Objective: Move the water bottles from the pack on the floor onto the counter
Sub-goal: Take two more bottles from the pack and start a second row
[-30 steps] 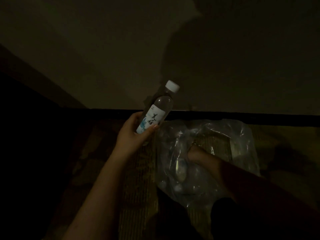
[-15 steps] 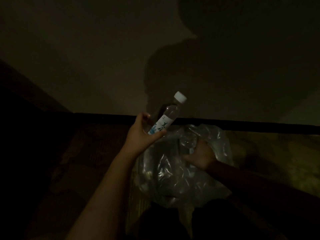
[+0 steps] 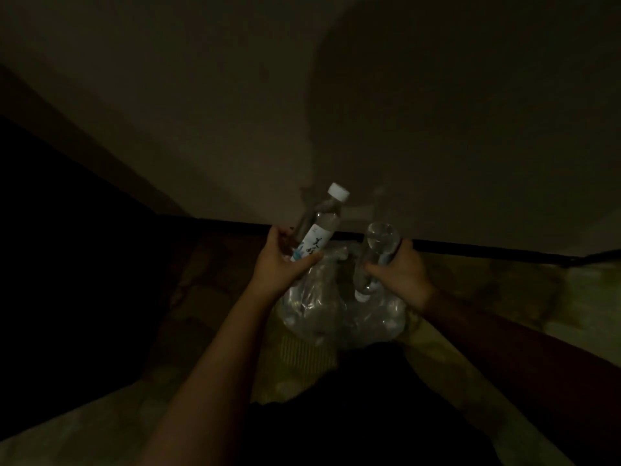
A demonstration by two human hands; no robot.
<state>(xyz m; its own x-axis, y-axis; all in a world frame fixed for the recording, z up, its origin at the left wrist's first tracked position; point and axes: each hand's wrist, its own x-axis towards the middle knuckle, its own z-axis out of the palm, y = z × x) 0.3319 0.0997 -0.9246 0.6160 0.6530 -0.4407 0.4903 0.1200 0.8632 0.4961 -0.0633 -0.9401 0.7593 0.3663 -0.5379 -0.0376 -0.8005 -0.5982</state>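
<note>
The scene is very dark. My left hand [image 3: 280, 265] grips a clear water bottle [image 3: 321, 223] with a white cap and white label, tilted up to the right. My right hand [image 3: 401, 272] holds a second clear bottle [image 3: 378, 250] with its base up and its cap pointing down. Both bottles hang above the crumpled clear plastic pack [image 3: 322, 311] on the floor, where more bottles show dimly through the wrap. The counter is not in view.
A plain wall [image 3: 235, 112] rises right behind the pack, with a dark baseboard [image 3: 487, 252] along its foot. A dark piece of furniture [image 3: 67, 247] fills the left side. Patterned floor [image 3: 504, 297] spreads right; my dark-clothed legs are below.
My right hand has come out of the pack with a second bottle and lifted it. My left hand with the first bottle has stayed raised.
</note>
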